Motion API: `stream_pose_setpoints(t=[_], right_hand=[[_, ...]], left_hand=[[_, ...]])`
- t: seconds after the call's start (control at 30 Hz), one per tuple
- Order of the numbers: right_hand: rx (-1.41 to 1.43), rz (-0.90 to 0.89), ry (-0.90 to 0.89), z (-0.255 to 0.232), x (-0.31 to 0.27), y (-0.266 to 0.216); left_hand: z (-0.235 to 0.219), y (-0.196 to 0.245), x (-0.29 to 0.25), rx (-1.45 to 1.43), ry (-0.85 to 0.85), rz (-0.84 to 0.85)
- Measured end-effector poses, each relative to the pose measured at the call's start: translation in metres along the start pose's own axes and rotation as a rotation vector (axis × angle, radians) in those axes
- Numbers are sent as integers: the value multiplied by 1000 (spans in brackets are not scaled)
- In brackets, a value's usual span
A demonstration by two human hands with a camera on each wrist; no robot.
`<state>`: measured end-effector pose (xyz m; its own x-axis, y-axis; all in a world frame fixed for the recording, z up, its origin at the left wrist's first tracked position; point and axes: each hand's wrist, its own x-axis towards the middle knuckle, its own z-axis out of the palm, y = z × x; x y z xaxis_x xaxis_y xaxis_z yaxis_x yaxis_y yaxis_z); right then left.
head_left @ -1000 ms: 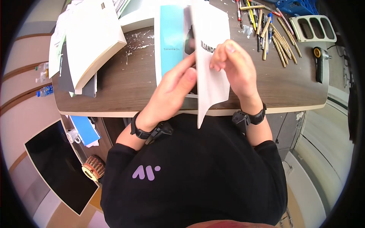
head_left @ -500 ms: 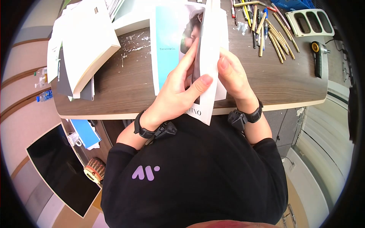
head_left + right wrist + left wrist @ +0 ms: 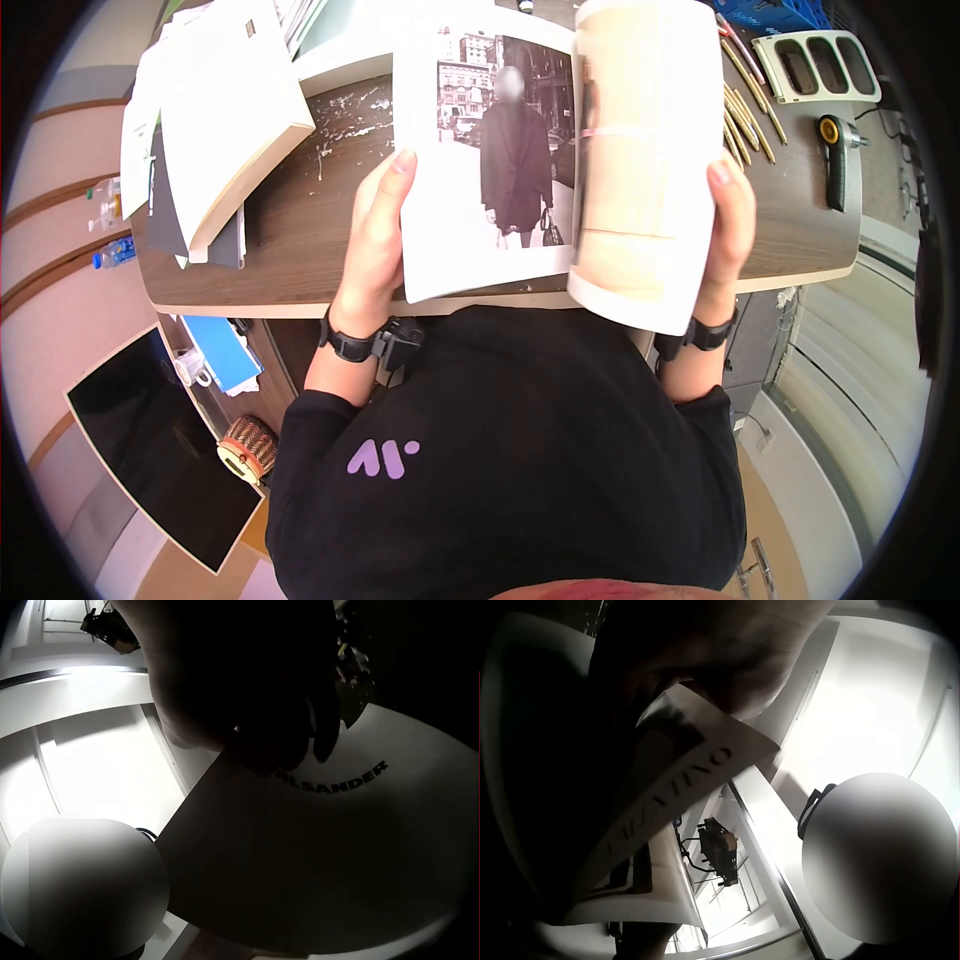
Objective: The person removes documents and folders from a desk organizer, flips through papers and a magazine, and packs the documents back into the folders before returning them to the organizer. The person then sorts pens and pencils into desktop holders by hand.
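Note:
Both hands hold an open magazine (image 3: 640, 180) over the near edge of the desk. Its left page bears a black-and-white photo of a standing figure in a dark coat (image 3: 515, 165); the right page is pale and bows upward. At the left edge, my left hand (image 3: 372, 240) grips with the thumb in front and the fingers hidden behind. My right hand (image 3: 733, 225) grips the right edge likewise, thumb up. The right wrist view shows the white outer side (image 3: 322, 847) with "JIL SANDER" lettering beneath the dark right hand (image 3: 232, 682). A lettered page corner (image 3: 697, 765) sticks out in the left wrist view.
A thick white book (image 3: 240, 120) lies on papers at the left. White scraps (image 3: 350, 120) dot the desk beside it. To the right are several pencils (image 3: 745, 120), a three-slot tray (image 3: 818, 66), a black-handled tool (image 3: 835, 160) and a blue basket (image 3: 775, 12).
The magazine went from half-closed, with a page turning, to spread wide. My hands moved apart to its outer edges. The light-blue page gave way to the black-and-white photo.

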<state>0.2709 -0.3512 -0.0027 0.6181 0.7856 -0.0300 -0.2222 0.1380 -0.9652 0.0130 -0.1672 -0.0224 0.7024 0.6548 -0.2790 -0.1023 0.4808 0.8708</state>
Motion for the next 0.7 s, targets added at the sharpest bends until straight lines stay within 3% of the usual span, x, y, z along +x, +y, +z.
stream_pose_setpoints(t=[0.13, 0.27, 0.47, 0.6, 0.67, 0.7], right_hand=[[-114, 31, 234, -25, -4, -11], [-169, 73, 334, -51, -10, -17], [-159, 52, 321, -81, -17, -10], [-172, 55, 275, -87, -16, -10], [-157, 58, 278, -86, -19, -9], [-137, 63, 277, -83, -19, -9]], left_hand=[[-16, -1, -1, 228, 86, -64], [-18, -5, 0, 521, 201, -69], [-22, -4, 4, 863, 287, -70], [-25, -2, 8, 990, 366, 26], [-20, -4, 11, 1019, 456, 291], [-21, -5, 11, 1017, 456, 291]])
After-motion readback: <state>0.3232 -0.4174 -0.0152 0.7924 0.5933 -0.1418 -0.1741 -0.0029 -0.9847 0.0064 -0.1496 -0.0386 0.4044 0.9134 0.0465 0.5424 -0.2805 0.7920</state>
